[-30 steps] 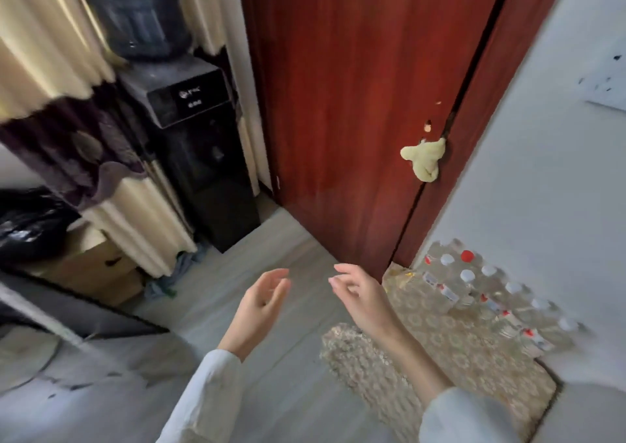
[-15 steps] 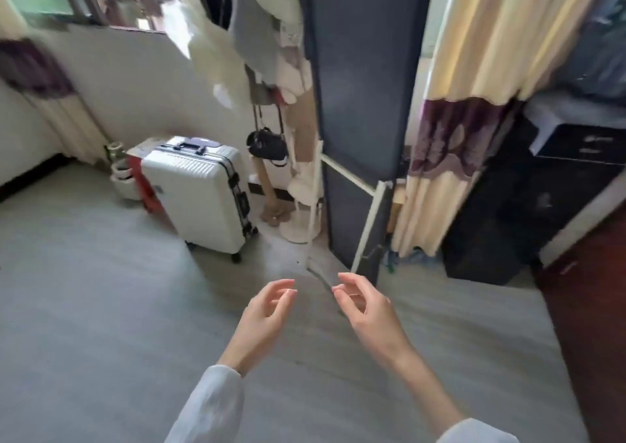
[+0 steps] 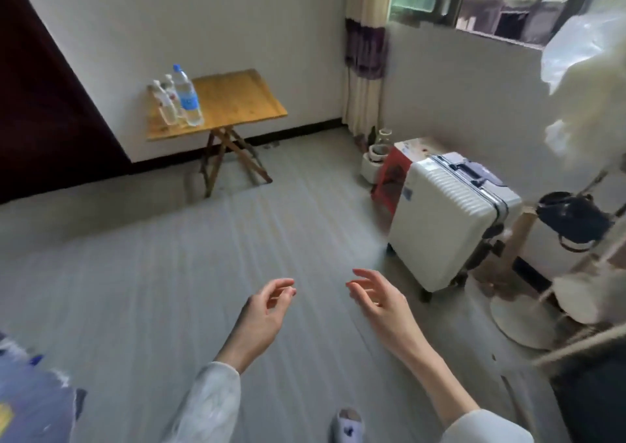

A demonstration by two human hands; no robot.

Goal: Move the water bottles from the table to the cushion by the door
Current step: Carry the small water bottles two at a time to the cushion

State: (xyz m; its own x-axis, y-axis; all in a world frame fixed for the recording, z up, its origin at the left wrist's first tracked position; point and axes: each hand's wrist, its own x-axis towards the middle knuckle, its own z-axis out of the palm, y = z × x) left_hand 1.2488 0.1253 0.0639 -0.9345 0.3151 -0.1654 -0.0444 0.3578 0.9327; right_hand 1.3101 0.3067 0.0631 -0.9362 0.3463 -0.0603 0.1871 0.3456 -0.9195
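Note:
Across the room, a small wooden folding table (image 3: 237, 104) stands against the white wall. Three clear water bottles stand at its left end: a tall one with a blue cap and blue label (image 3: 187, 97) and two smaller ones (image 3: 166, 104) behind it. My left hand (image 3: 266, 310) and my right hand (image 3: 379, 302) hover low in front of me over the grey floor, fingers loosely curled and apart, both holding nothing. The cushion and the door are out of view.
A white suitcase (image 3: 447, 219) stands at the right with a red box (image 3: 389, 175) and pots behind it. A coat stand with a black bag (image 3: 572, 219) fills the far right. A dark red panel (image 3: 40, 110) covers the left. One shoe (image 3: 345, 425) shows below.
The view has swung left from the door and cushion, past the suitcase, to face the table with bottles. My hands stay empty in front of me.

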